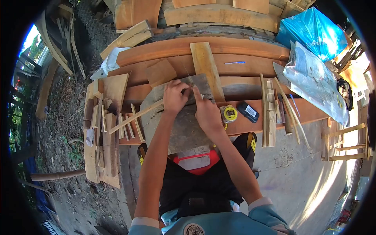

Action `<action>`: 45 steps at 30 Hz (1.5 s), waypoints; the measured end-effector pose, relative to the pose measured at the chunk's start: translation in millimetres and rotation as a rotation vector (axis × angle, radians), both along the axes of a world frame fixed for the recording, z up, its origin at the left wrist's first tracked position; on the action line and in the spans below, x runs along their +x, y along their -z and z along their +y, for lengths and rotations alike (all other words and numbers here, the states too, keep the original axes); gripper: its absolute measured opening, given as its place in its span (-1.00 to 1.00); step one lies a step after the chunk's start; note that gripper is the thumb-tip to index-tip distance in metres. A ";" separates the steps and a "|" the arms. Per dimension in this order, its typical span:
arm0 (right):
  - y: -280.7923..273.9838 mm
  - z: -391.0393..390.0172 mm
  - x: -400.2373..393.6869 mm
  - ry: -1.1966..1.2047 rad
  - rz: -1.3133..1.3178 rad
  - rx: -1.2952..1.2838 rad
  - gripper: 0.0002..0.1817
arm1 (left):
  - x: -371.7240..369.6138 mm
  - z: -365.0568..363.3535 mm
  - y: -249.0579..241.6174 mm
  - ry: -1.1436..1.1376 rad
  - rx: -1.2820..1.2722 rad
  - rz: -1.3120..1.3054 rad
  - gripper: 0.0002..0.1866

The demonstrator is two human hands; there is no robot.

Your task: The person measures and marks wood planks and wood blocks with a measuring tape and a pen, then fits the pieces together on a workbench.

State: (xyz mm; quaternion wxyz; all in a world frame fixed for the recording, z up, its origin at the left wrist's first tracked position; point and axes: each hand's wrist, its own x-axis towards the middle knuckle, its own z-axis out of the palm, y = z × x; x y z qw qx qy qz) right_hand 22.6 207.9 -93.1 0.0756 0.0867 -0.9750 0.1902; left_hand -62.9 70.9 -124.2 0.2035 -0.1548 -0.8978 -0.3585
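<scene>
My left hand point(175, 96) is closed round a thin wooden strip point(135, 116), whose long end sticks out to the lower left. My right hand point(206, 115) is close beside it, index finger stretched forward and the other fingers curled; what they grip is mostly hidden. A thin, blade-like line point(187, 71) runs forward from between the fingertips, too fine to identify. Both hands work over a worn grey board point(178, 131) lying across the bench in front of my lap.
A yellow tape measure point(229, 113) and a black case with a white label point(248, 111) lie right of the board. Wooden strips point(269, 113) and a blue pen point(235, 62) rest on the bench point(243, 68). Plastic sheeting point(313, 78) covers the right end; wood pieces point(111, 145) are stacked left.
</scene>
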 end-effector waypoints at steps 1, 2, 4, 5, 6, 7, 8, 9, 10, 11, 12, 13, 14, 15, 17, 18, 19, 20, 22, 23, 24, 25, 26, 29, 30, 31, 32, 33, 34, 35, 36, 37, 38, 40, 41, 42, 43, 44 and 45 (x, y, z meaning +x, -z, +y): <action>-2.7 1.4 7.4 0.003 -0.019 -0.004 -0.24 | 0.7 -0.2 -0.2 -0.009 -0.009 -0.002 -0.94; -5.2 2.4 20.5 0.003 -0.044 -0.010 -0.23 | 4.1 -2.4 0.5 -0.021 -0.020 -0.009 -0.94; -11.6 25.4 69.4 -0.028 -0.017 -0.028 -0.21 | 9.1 -2.8 6.1 0.007 -0.035 0.030 -0.94; -10.4 33.1 76.9 -0.048 0.030 -0.050 -0.21 | 1.6 -5.4 3.3 0.014 -0.048 0.066 -0.94; -10.3 33.8 81.9 -0.056 0.056 -0.078 -0.21 | -3.1 -8.6 0.8 -0.006 -0.037 0.077 -0.94; -24.7 23.7 60.0 0.003 -0.147 -0.057 -0.24 | 2.9 -6.9 3.5 0.003 -0.028 0.059 -0.95; -18.5 12.0 33.0 0.018 -0.114 -0.072 -0.25 | 3.4 -2.7 2.6 0.012 -0.012 0.056 -0.95; -3.6 0.9 -1.2 0.021 -0.065 -0.074 -0.25 | 1.2 -3.2 4.2 0.015 -0.019 0.044 -0.95; -1.3 -3.6 -17.5 0.018 -0.022 -0.073 -0.25 | -1.9 -0.7 2.4 0.015 -0.015 0.053 -0.95; 1.8 0.7 -6.4 0.026 -0.023 -0.082 -0.26 | -0.9 -0.7 2.9 0.011 -0.013 0.049 -0.95; -0.7 4.9 18.2 0.029 -0.027 -0.091 -0.26 | 1.7 -2.8 4.1 0.004 -0.011 0.042 -0.95; -3.7 8.0 37.6 0.025 -0.017 -0.093 -0.27 | 3.1 -4.8 4.6 0.010 -0.015 0.040 -0.95; -2.9 9.6 54.8 0.017 0.010 -0.139 -0.27 | 4.0 -5.9 5.5 0.008 -0.012 0.046 -0.95; -0.3 15.1 71.2 0.000 0.039 -0.174 -0.28 | 0.8 -3.1 5.8 -0.001 0.001 0.056 -0.95; -20.7 16.1 68.1 0.027 -0.161 -0.067 -0.31 | -0.2 -3.5 1.9 0.010 0.018 0.046 -0.94; -14.2 4.9 42.6 0.028 -0.121 -0.091 -0.31 | 3.4 -3.6 2.0 0.037 0.022 0.037 -0.94; -3.1 -1.1 7.5 0.017 -0.042 -0.114 -0.31 | 3.0 -1.9 2.6 0.018 0.037 0.061 -0.93; 2.6 -3.3 -11.4 0.006 -0.002 -0.099 -0.30 | 4.7 -0.5 2.2 0.015 0.025 0.054 -0.93; 0.6 -11.0 -34.1 -0.021 0.079 -0.087 -0.27 | 4.7 -4.2 -1.3 0.005 -0.017 0.040 -0.94; 0.7 -3.9 -18.2 -0.003 0.035 -0.117 -0.26 | 4.2 -4.4 -2.9 0.006 -0.014 0.062 -0.94; -3.2 6.3 12.5 -0.002 -0.001 -0.118 -0.24 | 4.7 -2.7 -1.3 0.001 -0.009 0.083 -0.94; -5.7 15.1 40.5 -0.003 -0.036 -0.117 -0.23 | 3.4 -3.5 -0.3 -0.006 -0.003 0.104 -0.95; -5.3 18.1 56.2 -0.025 0.004 -0.138 -0.23 | -0.2 -8.0 -1.0 -0.005 -0.011 0.109 -0.95; -22.4 13.8 69.3 0.038 -0.159 -0.091 -0.27 | 2.4 -5.5 4.7 0.039 -0.011 0.065 -0.96; -12.2 5.9 40.2 0.038 -0.076 -0.120 -0.30 | 5.2 -4.5 6.7 0.051 -0.013 0.045 -0.96; 1.8 1.0 1.9 0.013 0.034 -0.138 -0.32 | -0.8 -5.5 3.2 0.039 -0.008 0.052 -0.96; 6.5 -5.9 -27.5 0.010 0.035 -0.129 -0.33 | 0.8 -4.6 3.6 0.023 -0.008 0.045 -0.96; 2.8 -11.3 -39.5 -0.001 0.033 -0.122 -0.34 | 4.5 -1.8 4.5 0.022 -0.011 0.040 -0.96; 2.3 -10.3 -30.9 0.017 0.028 -0.121 -0.33 | 3.8 -2.8 2.3 0.018 -0.022 0.044 -0.97; 2.2 -6.6 -11.2 0.034 0.023 -0.122 -0.32 | 3.9 -5.4 -0.5 0.013 -0.035 0.048 -0.97; 0.0 -3.0 10.5 0.044 0.021 -0.122 -0.32 | 5.5 -7.5 -0.9 0.029 -0.047 0.027 -0.96; 1.8 6.0 37.2 0.031 0.016 -0.151 -0.31 | 3.9 -7.7 0.0 0.038 -0.054 0.018 -0.96; 1.3 13.1 48.4 0.010 0.021 -0.175 -0.31 | -2.6 -9.0 -1.3 0.039 -0.057 0.021 -0.95; -9.6 8.7 34.5 0.012 -0.063 -0.158 -0.32 | -11.5 -14.7 3.8 0.009 -0.080 0.014 -0.94; -14.3 5.6 30.3 0.023 -0.108 -0.155 -0.32 | -16.1 -17.0 6.4 -0.027 -0.069 0.018 -0.93; -19.0 1.8 26.3 0.025 -0.104 -0.145 -0.34 | -20.2 -19.0 3.8 -0.068 -0.054 0.024 -0.93; -24.4 -3.6 21.2 0.023 -0.098 -0.134 -0.35 | -21.5 -20.5 2.3 -0.057 -0.062 0.015 -0.92; -29.7 -9.5 14.9 0.020 -0.091 -0.126 -0.36 | -20.3 -21.3 2.1 -0.047 -0.072 0.009 -0.91; -29.9 -15.1 9.5 0.029 -0.084 -0.128 -0.37 | -18.6 -22.6 1.0 -0.040 -0.082 0.000 -0.90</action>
